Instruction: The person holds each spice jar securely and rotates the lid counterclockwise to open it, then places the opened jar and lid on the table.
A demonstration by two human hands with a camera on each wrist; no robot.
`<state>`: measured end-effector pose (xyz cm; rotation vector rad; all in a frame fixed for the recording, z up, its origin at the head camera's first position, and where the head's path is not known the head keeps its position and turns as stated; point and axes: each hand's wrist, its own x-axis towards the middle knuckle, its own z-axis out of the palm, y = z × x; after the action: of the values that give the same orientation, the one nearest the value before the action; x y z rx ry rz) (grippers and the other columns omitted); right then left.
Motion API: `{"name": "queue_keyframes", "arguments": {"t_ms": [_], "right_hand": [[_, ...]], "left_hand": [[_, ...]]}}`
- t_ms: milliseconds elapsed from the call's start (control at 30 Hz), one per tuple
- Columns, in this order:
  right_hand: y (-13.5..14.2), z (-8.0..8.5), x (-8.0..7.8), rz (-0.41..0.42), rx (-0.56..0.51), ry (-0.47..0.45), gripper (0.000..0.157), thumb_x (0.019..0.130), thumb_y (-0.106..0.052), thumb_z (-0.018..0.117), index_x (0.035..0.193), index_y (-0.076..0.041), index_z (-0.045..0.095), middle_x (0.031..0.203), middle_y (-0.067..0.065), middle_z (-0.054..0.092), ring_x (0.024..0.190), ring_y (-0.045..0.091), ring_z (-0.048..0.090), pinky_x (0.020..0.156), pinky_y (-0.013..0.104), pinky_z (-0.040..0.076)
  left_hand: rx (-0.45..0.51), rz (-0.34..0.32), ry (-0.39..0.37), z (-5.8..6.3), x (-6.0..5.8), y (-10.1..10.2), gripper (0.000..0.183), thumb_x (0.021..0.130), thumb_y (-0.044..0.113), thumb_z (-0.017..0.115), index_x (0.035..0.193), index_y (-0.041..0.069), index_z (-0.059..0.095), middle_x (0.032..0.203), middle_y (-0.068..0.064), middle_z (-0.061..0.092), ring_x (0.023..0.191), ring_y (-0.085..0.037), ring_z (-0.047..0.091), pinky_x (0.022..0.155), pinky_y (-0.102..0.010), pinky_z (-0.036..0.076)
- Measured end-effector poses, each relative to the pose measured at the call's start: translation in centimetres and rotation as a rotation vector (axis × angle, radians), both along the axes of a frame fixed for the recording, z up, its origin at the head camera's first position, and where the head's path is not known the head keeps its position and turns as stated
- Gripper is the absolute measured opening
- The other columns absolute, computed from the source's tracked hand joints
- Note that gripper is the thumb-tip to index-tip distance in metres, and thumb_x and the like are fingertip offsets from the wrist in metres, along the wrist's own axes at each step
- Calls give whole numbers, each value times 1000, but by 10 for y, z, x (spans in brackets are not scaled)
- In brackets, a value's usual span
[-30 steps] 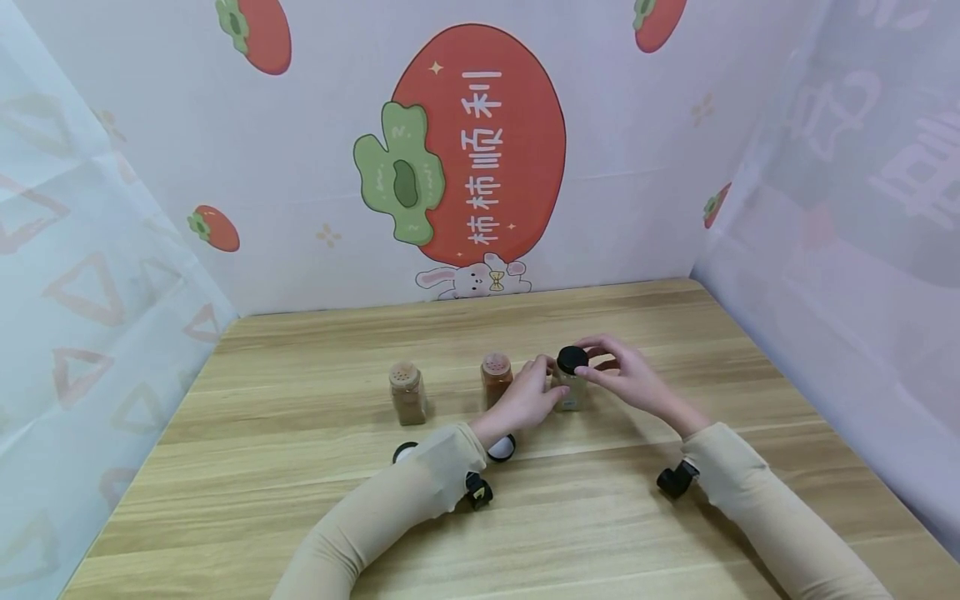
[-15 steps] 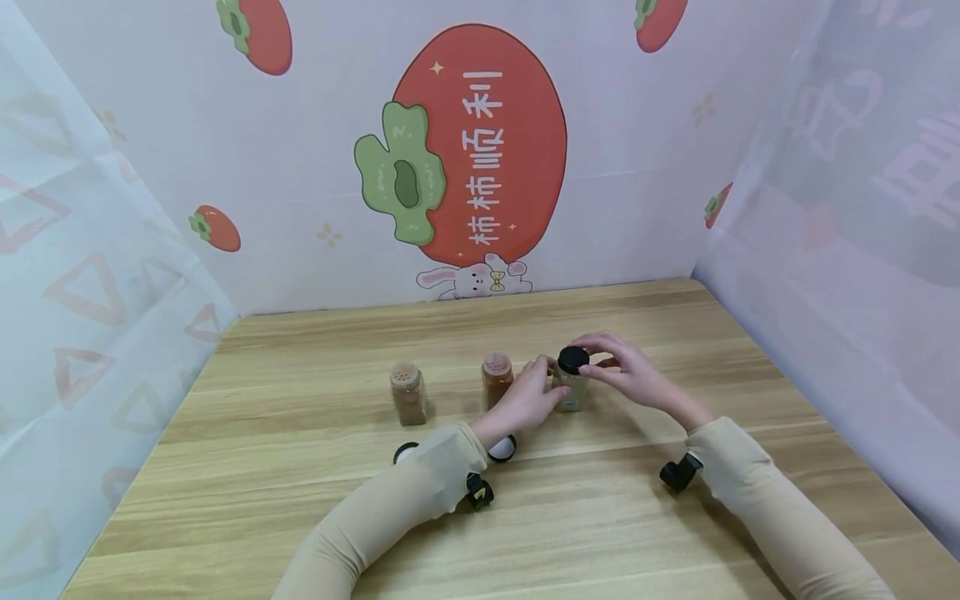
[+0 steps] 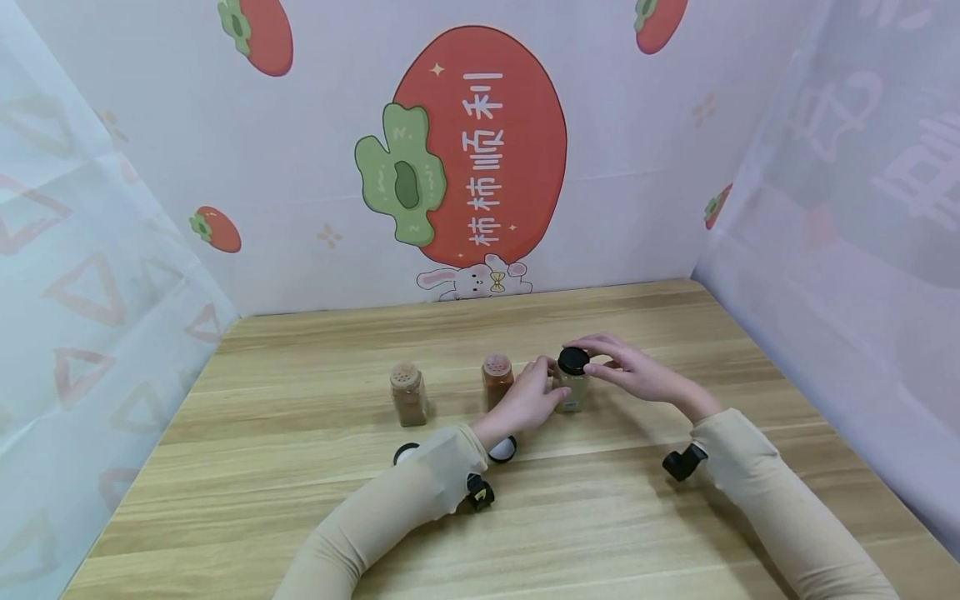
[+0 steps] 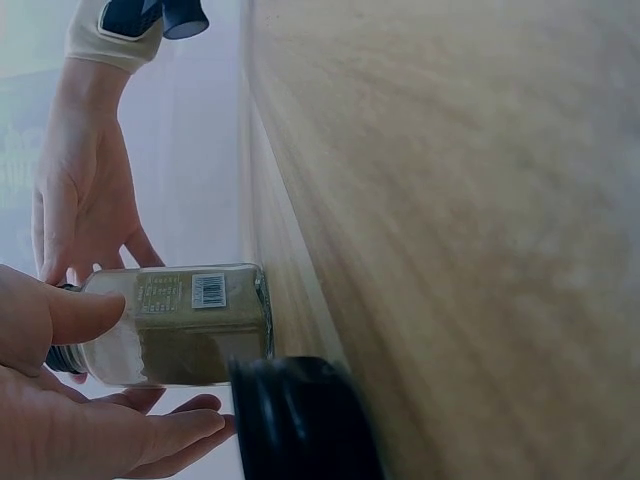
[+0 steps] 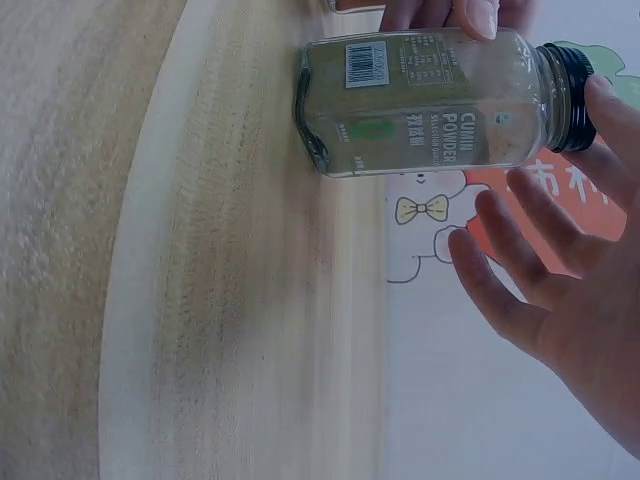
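A glass jar of cumin powder (image 5: 430,110) stands upright on the table with its black lid (image 3: 573,361) on. My left hand (image 3: 522,396) grips the jar's body from the left, thumb across the near side. From the right, my right hand (image 3: 637,372) pinches the lid between thumb and index finger. Its other fingers (image 5: 500,250) spread out beside the jar in the right wrist view. Just left of my left hand is a spice jar with reddish contents (image 3: 497,379), its perforated top showing and its lower part partly hidden by that hand.
Another shaker jar (image 3: 408,396), light brown and without a lid, stands farther left. Two black caps lie white side up near my left forearm: one cap (image 3: 502,449) by the wrist, one cap (image 3: 406,452) partly behind the sleeve. A printed cloth wall (image 3: 300,275) bounds the table's back.
My right hand has turned slightly about the lid, its wrist shifting a little to the right. The left hand and the jar have stayed in place.
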<state>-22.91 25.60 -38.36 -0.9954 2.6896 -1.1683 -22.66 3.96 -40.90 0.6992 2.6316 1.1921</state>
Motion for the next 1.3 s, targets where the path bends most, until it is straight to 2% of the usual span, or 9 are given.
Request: {"name": "queue_keyframes", "arguments": {"t_ms": [133,333,500,600,800,967,1133,1300], "right_hand": [[0,-1,0,-3,4,-14,40,99,-14,48,139,-13,46,135,9,46,121,25,46,94,45,45],[2,-6,2,-42,-43,-54,39,101,-21,45,140,-14,44,141,9,46,123,30,49,95,50,45],[1,-11,4,-101,-78,-39,39,101,-22,45,138,-12,46,138,9,51,120,26,54,92,39,49],[-1,-14,4,-136,-90,-20,37,100,-21,48,136,-11,48,133,10,55,116,26,56,89,36,51],[-7,-18,7,-204,-101,9,40,93,-23,61,129,-8,51,127,14,57,113,33,57,89,47,51],[-11,-18,7,-246,-108,52,45,88,-25,69,126,-8,52,125,13,57,111,34,57,87,49,51],[-13,-18,7,-262,-113,83,46,85,-25,71,125,-8,54,125,12,57,110,34,57,85,50,52],[-13,-16,6,-255,-113,67,43,85,-20,71,124,-7,55,126,14,56,110,34,57,86,50,52]], "left_hand": [[-3,4,-2,0,0,0,44,95,27,58,130,5,45,127,-13,52,105,-19,54,91,-34,47],[-2,6,-1,-1,0,1,44,95,27,58,131,5,45,128,-13,52,110,-21,54,94,-35,47],[1,8,-5,-1,0,1,44,95,27,58,131,5,45,128,-14,52,111,-21,54,95,-36,47],[3,7,-10,-1,0,1,44,95,27,58,131,5,45,128,-13,52,110,-21,54,94,-36,47],[3,4,-6,-1,0,1,44,95,27,58,131,5,45,128,-13,52,114,-22,53,96,-36,46],[1,2,-6,0,0,0,43,95,27,57,131,5,45,128,-13,52,115,-23,53,96,-37,46],[-2,-2,4,0,0,0,42,95,26,58,130,5,46,128,-13,52,116,-23,52,97,-37,45],[-1,-4,11,-1,-1,0,41,95,25,58,129,5,46,127,-14,52,115,-23,53,98,-37,45]]}}
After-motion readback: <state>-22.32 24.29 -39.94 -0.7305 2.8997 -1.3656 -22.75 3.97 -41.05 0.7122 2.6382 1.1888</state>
